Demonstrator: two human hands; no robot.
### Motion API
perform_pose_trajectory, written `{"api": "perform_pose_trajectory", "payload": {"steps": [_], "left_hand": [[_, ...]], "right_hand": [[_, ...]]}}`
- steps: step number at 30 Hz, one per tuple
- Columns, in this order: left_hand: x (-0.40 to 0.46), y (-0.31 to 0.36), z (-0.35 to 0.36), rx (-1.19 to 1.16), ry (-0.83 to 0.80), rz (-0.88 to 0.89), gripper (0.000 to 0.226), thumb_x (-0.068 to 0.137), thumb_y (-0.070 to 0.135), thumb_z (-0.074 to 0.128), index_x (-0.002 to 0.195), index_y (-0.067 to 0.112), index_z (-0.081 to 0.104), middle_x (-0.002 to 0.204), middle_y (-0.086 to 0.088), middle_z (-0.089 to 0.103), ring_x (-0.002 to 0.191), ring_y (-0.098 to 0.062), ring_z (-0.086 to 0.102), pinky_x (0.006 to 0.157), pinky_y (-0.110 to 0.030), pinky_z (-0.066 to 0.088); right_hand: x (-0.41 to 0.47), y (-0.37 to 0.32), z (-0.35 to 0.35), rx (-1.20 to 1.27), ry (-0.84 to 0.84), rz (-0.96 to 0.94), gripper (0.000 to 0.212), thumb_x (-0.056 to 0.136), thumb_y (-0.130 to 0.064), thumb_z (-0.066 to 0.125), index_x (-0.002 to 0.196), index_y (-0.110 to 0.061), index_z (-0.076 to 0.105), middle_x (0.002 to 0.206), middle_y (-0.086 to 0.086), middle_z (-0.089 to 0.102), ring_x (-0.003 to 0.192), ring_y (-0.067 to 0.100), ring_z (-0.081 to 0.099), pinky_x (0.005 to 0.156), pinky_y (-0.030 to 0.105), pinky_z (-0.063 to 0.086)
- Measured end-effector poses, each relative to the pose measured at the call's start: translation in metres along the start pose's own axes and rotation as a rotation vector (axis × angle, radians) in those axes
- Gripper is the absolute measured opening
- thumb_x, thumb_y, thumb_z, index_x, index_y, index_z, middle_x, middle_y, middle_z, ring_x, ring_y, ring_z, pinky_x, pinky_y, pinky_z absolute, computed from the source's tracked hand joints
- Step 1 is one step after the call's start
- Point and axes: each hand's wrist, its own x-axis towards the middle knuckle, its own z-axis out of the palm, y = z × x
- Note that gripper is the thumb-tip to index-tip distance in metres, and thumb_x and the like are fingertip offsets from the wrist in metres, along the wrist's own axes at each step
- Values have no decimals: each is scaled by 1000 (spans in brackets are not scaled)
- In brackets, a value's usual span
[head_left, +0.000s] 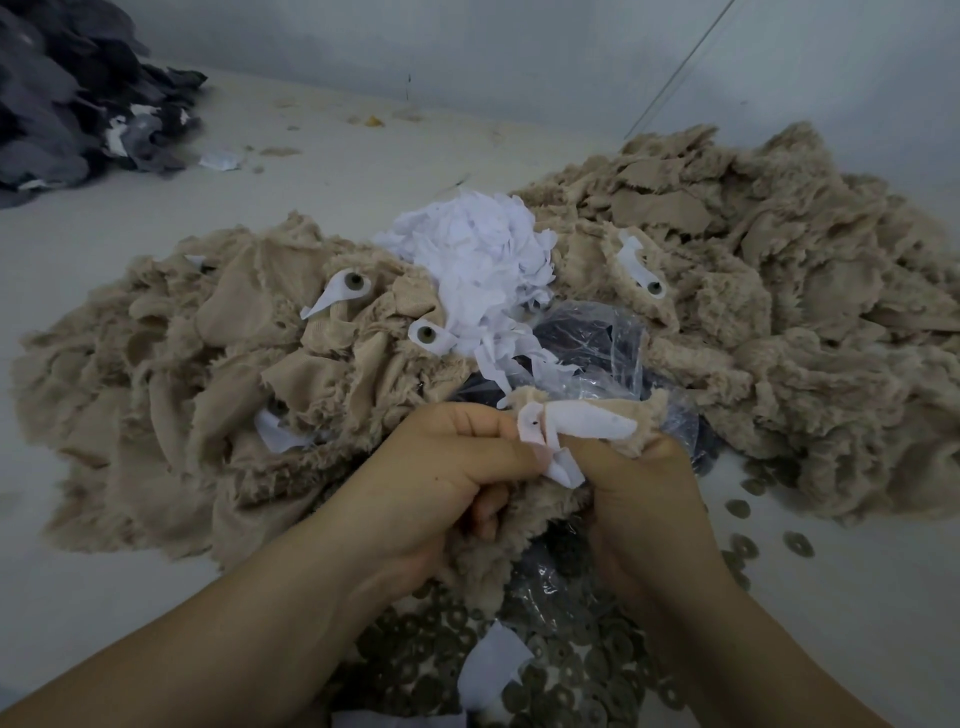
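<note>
Left hand (452, 467): fingers (467, 421) curled, thumb and forefinger pinched together on the left end of the white felt patch (587, 422). Right hand (639, 488): fingers curled under and clamped on the beige plush piece (652, 413) that carries the patch; fingertips hidden behind the fabric. The patch lies across the top of the plush piece, between the two hands, with one small dark dot near its left end and a loose white tail hanging between the thumbs. The piece is held up just above the near middle of the counter (93, 597), its lower part draped between the wrists. Directly behind it lies a crumpled clear plastic bag (597, 332) with dark contents; what they are cannot be made out. Just beyond the bag, a heap of white scraps (483, 254). To the left, a low plush heap (156, 389) with two grey eyes (355, 281) on white backing showing. To the right, a larger plush heap (779, 312), one more eye on it. Near, under the forearms, a spread of dull round washers (571, 670), a white scrap (488, 665) lying on them; a few washers stray to the right. Far left, a dark grey fabric pile (67, 93) against the wall (519, 52).
</note>
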Motion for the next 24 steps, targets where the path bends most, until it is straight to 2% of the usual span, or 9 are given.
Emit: {"api": "perform_pose_trajectory", "payload": {"steps": [3,4,6,8,9,13,18,21,24], "left_hand": [[-1,5,-4,130,-26,21,27,83,15,71,90,-12,70,64,-13,51,49,-13,35,44,-23,32],[-1,6,-5,163,-25,29,26,84,15,71,87,-11,70,63,-11,54,47,-11,36,43,-22,32],[0,9,-8,196,-23,44,26,85,16,71,80,-9,70,57,-5,55,46,-10,39,43,-23,33],[-1,12,-9,214,-50,57,27,85,21,70,70,-2,71,61,-8,60,50,-13,42,46,-28,35],[-1,14,-10,222,-72,63,27,83,24,71,68,1,72,65,-12,62,53,-17,44,48,-30,37],[-2,16,-13,223,-116,76,37,64,28,77,79,-6,71,83,-39,60,67,-32,49,59,-38,41],[0,13,-17,122,-118,33,35,69,18,84,74,-11,66,74,-24,58,58,-24,46,49,-28,37],[2,12,-18,22,-123,-2,23,73,16,73,66,-6,65,71,-19,58,59,-23,45,49,-29,34],[4,11,-18,35,-105,-5,24,72,17,73,59,-2,64,66,-18,55,56,-25,43,49,-29,32]], "right_hand": [[-2,-1,1,-2,30,-39,17,74,-20,79,84,-5,77,83,27,71,82,54,66,69,64,57],[-3,-1,1,3,29,-50,17,76,-16,79,85,-2,76,85,31,70,84,57,64,71,67,55],[-4,-2,1,3,3,-77,12,76,-11,78,87,-5,78,86,21,75,84,44,72,71,53,61],[-6,-6,2,7,-35,-104,12,77,-10,78,88,-12,80,86,11,77,84,29,75,70,35,61],[-7,-8,3,1,-46,-120,13,77,-12,77,89,-13,80,87,9,78,85,27,75,71,33,61],[-6,-9,3,-35,1,-153,11,74,-11,77,84,-16,80,83,10,77,83,31,74,72,39,62],[-7,-11,4,-4,-28,-180,11,80,-3,77,86,-11,80,85,11,77,83,29,75,70,34,60],[-7,-12,4,21,-39,-198,6,82,-1,75,85,-5,79,83,13,77,81,28,75,67,29,59],[-9,-12,6,-7,2,-198,7,77,-9,79,80,-3,78,79,20,74,78,39,72,62,40,61]]}}
